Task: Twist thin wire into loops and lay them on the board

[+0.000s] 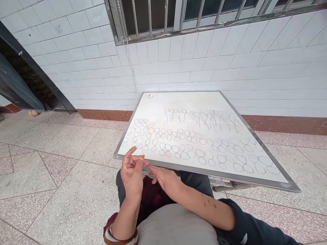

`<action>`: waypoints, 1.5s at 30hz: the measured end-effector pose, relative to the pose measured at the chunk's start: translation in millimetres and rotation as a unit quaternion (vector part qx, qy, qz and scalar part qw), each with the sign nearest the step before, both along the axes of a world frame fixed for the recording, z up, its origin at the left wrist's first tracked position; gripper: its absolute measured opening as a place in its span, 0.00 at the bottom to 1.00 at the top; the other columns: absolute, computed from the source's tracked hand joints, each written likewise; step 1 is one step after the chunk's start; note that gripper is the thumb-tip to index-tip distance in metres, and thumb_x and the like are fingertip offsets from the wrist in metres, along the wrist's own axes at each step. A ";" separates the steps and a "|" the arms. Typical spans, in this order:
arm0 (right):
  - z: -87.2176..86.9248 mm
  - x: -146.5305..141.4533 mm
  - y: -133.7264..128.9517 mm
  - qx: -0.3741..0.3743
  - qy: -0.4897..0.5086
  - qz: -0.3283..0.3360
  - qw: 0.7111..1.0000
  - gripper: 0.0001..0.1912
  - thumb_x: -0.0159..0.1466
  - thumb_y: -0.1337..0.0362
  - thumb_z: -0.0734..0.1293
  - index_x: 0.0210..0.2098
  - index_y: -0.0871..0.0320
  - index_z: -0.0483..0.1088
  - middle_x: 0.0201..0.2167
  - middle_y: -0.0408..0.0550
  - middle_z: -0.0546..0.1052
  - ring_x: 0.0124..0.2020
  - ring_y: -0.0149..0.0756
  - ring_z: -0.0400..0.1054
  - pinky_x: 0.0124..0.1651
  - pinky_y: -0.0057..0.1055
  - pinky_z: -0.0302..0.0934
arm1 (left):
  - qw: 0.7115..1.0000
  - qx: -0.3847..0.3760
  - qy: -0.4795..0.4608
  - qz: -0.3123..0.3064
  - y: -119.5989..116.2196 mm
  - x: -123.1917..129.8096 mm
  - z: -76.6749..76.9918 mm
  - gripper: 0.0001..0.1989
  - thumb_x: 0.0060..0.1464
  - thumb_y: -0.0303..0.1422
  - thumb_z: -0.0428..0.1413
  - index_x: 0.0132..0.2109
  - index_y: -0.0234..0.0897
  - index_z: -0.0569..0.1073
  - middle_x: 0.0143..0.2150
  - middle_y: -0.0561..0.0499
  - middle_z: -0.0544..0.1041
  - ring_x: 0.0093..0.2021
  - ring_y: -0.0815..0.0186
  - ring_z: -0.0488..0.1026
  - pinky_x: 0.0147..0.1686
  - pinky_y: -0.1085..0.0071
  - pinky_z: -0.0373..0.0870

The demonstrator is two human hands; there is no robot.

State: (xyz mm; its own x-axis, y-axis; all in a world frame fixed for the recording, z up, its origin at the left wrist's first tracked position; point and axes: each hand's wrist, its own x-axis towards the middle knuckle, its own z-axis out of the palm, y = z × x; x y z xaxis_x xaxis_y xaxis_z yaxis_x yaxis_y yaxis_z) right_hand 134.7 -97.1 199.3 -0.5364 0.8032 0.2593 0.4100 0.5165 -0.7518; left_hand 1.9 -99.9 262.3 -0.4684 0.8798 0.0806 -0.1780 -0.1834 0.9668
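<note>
My left hand (pixel 132 175) is raised over the near left edge of the white board (pixel 158 102), its thumb and fingers closed on a thin, pale wire or thread that barely shows. From the right, my right hand (pixel 166 179) reaches across, its fingertips pressed together against the left fingertips. Whatever lies between the right fingers is too small to make out. Rows of thin wire-like rings (pixel 187 153) cover the near half of the board, some in overlapping pairs. Behind them lies a row of looped pieces with long tails (pixel 201 117).
A small white and red object (pixel 150 96) sits at the board's far left corner. The grey metal rim (pixel 204 173) crosses just in front of my lap. Beyond stand a white tiled wall (pixel 158 75) and a barred window (pixel 166 17). A doorway opens at far left.
</note>
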 end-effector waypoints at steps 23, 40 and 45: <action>-11.3 5.4 -8.9 -0.062 0.035 0.032 0.997 0.21 0.69 0.69 0.51 0.57 0.55 0.64 0.36 0.46 0.79 0.30 0.33 0.75 0.42 0.37 0.69 | 1.000 0.026 0.004 0.016 -1.2 -5.3 -0.1 0.21 0.52 0.31 0.62 0.53 0.41 0.70 0.28 0.59 0.72 0.31 0.70 0.76 0.44 0.67 0.72; 40.1 32.9 19.1 -0.156 0.182 -0.053 0.969 0.14 0.63 0.65 0.63 0.47 0.52 0.73 0.40 0.47 0.72 0.43 0.35 0.67 0.46 0.35 0.64 | 0.981 -0.041 0.061 -0.179 -12.0 -7.2 4.0 0.27 0.53 0.33 0.60 0.59 0.41 0.64 0.29 0.56 0.77 0.27 0.72 0.71 0.33 0.73 0.71; 43.0 23.7 17.5 -0.230 0.298 -0.047 0.925 0.10 0.60 0.57 0.69 0.38 0.54 0.75 0.34 0.44 0.72 0.36 0.32 0.67 0.41 0.31 0.65 | 0.972 -0.062 0.036 -0.223 -12.7 3.1 -5.4 0.28 0.52 0.32 0.61 0.59 0.39 0.63 0.26 0.58 0.75 0.27 0.71 0.71 0.35 0.72 0.71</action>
